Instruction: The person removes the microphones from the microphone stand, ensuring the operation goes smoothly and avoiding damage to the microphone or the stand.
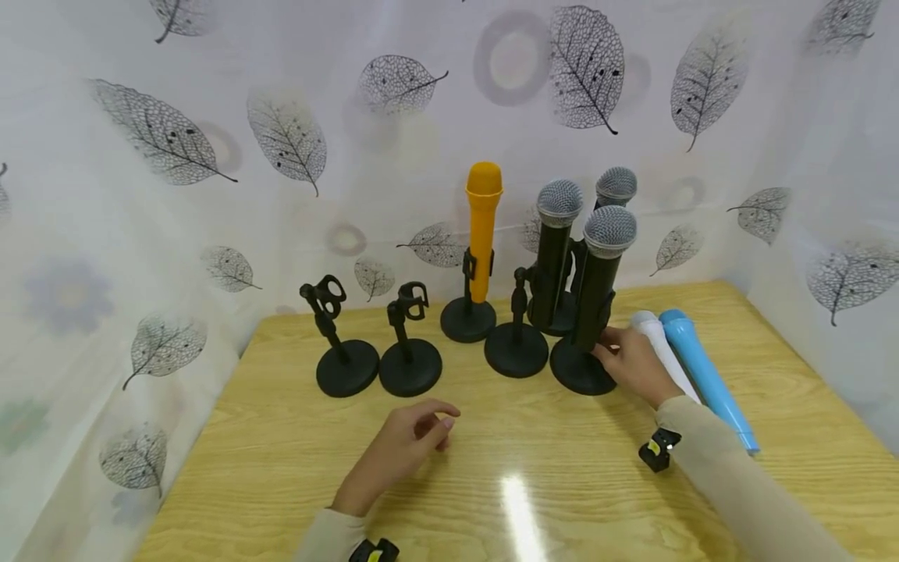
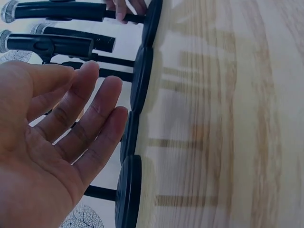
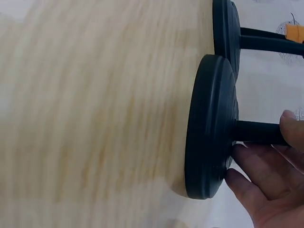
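Observation:
My right hand (image 1: 632, 363) grips the lower post of a black microphone stand (image 1: 581, 368). In the right wrist view its thumb lies at the post (image 3: 259, 132), and fingertips reach close to the round base (image 3: 209, 128). That stand bears a black microphone (image 1: 597, 289) with a silver mesh head, tilted a little to the right. Left of it, another black microphone (image 1: 553, 265) sits on its own stand (image 1: 516, 351); a third (image 1: 616, 186) is partly hidden behind. My left hand (image 1: 400, 445) hovers over the front of the table, fingers loosely bent, holding nothing.
An orange microphone (image 1: 483, 234) stands in its holder at the back. Two stands with bare clips, one far left (image 1: 347, 367) and one beside it (image 1: 410, 367), are on the wooden table (image 1: 281, 468). White (image 1: 663, 343) and blue (image 1: 709, 375) microphones lie at right. Leaf-print cloth hangs behind.

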`<state>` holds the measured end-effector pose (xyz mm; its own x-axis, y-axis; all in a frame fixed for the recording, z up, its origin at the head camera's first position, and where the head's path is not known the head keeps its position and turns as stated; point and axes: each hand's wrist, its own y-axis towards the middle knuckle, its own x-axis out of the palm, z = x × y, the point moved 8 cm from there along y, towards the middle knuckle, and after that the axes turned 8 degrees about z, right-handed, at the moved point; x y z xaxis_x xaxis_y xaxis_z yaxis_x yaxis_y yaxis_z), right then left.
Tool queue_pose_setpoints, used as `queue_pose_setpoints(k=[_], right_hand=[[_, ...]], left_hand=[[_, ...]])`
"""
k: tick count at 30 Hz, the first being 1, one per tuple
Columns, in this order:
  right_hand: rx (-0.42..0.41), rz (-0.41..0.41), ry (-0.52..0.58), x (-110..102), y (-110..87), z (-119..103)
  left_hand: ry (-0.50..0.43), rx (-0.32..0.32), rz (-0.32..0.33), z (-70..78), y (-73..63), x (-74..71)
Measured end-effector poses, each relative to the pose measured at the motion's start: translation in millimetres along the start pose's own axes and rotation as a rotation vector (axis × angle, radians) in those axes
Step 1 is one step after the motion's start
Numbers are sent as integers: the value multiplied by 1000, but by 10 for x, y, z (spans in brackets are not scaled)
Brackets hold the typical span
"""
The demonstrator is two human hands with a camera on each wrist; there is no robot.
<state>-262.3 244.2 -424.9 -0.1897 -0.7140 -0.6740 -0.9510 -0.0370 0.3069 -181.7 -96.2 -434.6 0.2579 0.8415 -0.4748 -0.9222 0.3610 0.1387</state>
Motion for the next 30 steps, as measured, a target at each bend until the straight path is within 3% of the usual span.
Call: queue_pose_setpoints(k=[6,15,20,26,30], right_hand=[[-19,-10,17,16,-114,-58],[48,-73,39,120,-251,-126],[23,-86,77,179,-305,-205],[-11,-115,163,286,-366,-304],[-44,-130,221,352,-398,-374]], left_hand=[[41,22,-41,66,-13,94],[75,51,-135,133,-19,253],[95,67,-160,152,-12,301],[64,44,-178,150,23,336],[15,62,-170,186,66,359]])
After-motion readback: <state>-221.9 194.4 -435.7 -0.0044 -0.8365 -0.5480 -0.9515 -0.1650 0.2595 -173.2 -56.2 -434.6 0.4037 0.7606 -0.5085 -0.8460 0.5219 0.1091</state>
